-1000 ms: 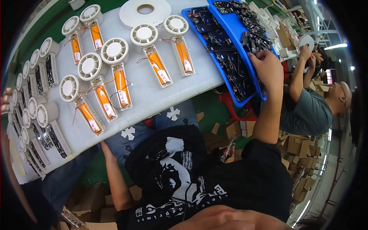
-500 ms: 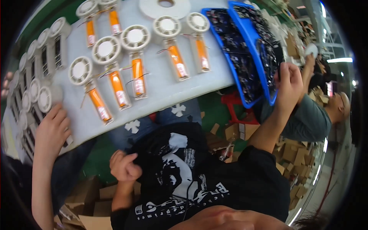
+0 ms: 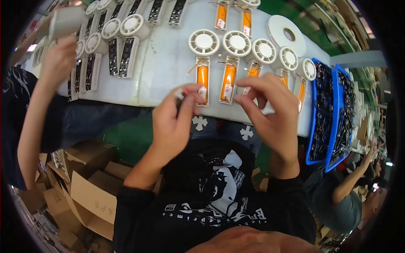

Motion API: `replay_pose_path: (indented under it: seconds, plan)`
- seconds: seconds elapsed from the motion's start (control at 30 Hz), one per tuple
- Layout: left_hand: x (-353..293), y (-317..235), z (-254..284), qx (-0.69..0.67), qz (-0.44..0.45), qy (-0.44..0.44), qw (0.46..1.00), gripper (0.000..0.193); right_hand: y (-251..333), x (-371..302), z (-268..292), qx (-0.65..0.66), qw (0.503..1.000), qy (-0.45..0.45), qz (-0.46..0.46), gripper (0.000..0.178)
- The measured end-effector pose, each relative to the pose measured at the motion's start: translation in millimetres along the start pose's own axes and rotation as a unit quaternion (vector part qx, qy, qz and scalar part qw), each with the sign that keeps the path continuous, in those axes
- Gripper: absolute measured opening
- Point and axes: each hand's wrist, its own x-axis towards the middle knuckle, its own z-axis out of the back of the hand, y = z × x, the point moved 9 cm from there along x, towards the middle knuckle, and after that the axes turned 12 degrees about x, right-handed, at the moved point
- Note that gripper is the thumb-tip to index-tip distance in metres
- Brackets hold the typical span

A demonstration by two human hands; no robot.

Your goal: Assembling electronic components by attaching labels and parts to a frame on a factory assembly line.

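At the table's near edge, my left hand (image 3: 174, 116) is closed, thumb against fingers. A small dark piece with a bit of red (image 3: 182, 93) shows between them; its kind is unclear. My right hand (image 3: 272, 111) is held opposite with curled fingers, thumb and index tips apart, and nothing visible between them. Just beyond my hands lies a row of white handheld fan bodies with round grilles (image 3: 203, 42). Their open handles hold orange battery cells (image 3: 228, 79) with loose thin wires. My right hand partly hides the middle handles.
Blue trays (image 3: 313, 126) of dark small parts stand at the right, near a white tape roll (image 3: 276, 31). Fans with black circuit boards (image 3: 126, 57) fill the table's left, where another person's hand (image 3: 59, 59) lifts a white fan body. Cardboard boxes (image 3: 95, 204) stand below.
My right hand has come back from the blue trays to the table's near edge. My left hand has risen from my torso. The view has swung right; the neighbour's hand has lifted a fan body.
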Motion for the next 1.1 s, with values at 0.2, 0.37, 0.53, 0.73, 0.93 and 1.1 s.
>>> replay_pose_path:
  seconds: [0.2, 0.37, 0.53, 0.73, 0.93, 1.1]
  plan:
    - [8.3, 31.9, 9.5, -0.146, 0.147, 0.048, 0.977, 0.031, 1.1, 37.8, -56.8, -0.221, 0.950, 0.046, 0.216, 0.029]
    - [27.1, 33.3, 2.4, -0.195, 0.125, 0.063, 0.971, 0.037, -18.0, 44.5, -60.4, -0.175, 0.964, 0.046, 0.193, 0.026]
    - [34.3, 47.0, -0.3, -0.271, 0.133, 0.059, 0.952, 0.043, -16.9, 39.2, -59.2, -0.141, 0.959, 0.030, 0.245, 0.021]
    - [38.3, 46.2, -3.8, -0.271, 0.155, 0.111, 0.943, 0.043, -25.4, 41.1, -64.6, -0.162, 0.964, 0.057, 0.203, 0.018]
    - [38.4, 53.9, -5.9, -0.280, 0.186, 0.097, 0.937, 0.037, -24.7, 42.6, -65.6, -0.180, 0.952, 0.028, 0.245, 0.016]
    - [39.6, 51.9, -5.1, -0.278, 0.190, 0.092, 0.937, 0.037, -23.9, 42.1, -66.8, -0.182, 0.949, 0.021, 0.256, 0.013]
